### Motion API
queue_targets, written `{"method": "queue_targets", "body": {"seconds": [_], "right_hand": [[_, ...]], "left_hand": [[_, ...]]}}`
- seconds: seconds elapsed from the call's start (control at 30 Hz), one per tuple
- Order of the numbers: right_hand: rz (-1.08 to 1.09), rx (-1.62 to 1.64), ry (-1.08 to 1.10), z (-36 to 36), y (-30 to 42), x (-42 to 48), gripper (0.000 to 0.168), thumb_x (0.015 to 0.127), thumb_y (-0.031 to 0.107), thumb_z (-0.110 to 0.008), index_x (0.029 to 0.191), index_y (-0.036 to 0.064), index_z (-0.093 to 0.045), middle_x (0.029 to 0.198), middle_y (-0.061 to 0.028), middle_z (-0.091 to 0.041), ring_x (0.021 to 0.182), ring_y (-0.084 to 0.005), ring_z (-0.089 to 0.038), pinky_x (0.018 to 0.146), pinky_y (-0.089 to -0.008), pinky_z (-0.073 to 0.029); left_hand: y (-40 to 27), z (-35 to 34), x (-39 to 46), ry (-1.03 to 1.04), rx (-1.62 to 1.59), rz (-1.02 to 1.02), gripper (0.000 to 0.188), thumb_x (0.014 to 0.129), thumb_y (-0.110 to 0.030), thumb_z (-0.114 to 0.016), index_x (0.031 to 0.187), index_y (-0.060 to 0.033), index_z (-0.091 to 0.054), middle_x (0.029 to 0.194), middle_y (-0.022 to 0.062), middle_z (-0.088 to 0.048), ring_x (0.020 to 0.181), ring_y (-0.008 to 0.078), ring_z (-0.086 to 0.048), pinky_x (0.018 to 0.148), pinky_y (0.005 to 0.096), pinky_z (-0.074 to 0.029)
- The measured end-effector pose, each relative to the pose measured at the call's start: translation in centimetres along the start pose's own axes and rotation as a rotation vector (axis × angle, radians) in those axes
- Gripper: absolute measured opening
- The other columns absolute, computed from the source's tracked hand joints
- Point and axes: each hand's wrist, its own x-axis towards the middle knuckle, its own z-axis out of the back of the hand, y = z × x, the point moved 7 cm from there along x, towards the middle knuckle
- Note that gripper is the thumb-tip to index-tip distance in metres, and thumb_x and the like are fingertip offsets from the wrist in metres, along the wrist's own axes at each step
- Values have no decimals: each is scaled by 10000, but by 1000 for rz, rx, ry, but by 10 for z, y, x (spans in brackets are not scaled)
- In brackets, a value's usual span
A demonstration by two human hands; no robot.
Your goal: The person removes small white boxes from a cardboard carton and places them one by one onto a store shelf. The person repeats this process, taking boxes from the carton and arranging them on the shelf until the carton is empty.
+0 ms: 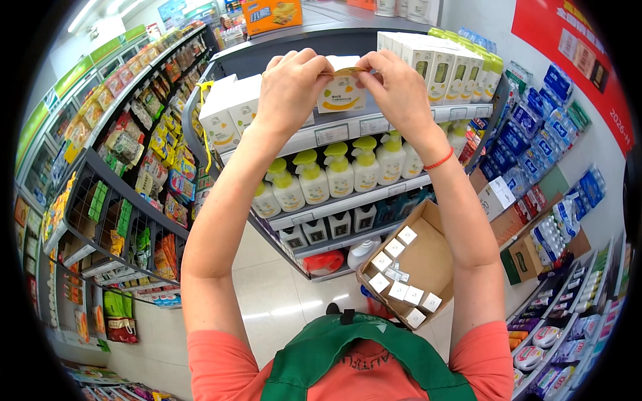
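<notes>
Both of my arms reach over the top shelf [361,125] of a display rack. My left hand [295,87] and my right hand [393,85] pinch the two ends of a thin brownish cardboard piece [346,71], perhaps a flap. It lies along the upper edge of a small white carton [342,97] with a yellow curved print. The carton stands upright on the shelf between my hands. Larger white cartons [223,123] are to the left of my left hand. To the right, windowed white cartons [426,65] stand in a row beside green-capped bottles [494,75].
Pump bottles [338,173] with lime-green heads line the shelf below. An open cardboard box [426,240] with several small white cartons [381,261] sits low at right. Snack shelves [150,135] flank the left; packs of tissue [536,130] are piled at right. An orange box [273,17] rests behind.
</notes>
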Motion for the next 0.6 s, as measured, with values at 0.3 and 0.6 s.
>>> {"method": "queue_targets", "body": {"seconds": [0.3, 0.6], "right_hand": [[-2, 108, -32, -9, -9, -2, 89, 914, 165, -648, 898, 77, -646, 860, -61, -615, 735, -270, -642, 639, -378, -513], [-14, 86, -257, -20, -18, -70, 641, 832, 272, -778, 1381, 85, -504, 1426, -165, -464, 1303, -355, -496, 1035, -422, -445]], "left_hand": [[0, -5, -3, -3, 38, -51, 94, 803, -129, -739, 853, -88, -670, 823, 22, -616, 834, 224, -619, 800, 364, -459], [-2, -24, -7, -4, 218, -146, 85, 806, -70, -691, 824, -67, -608, 807, 44, -581, 781, 257, -589, 747, 383, -470]]}}
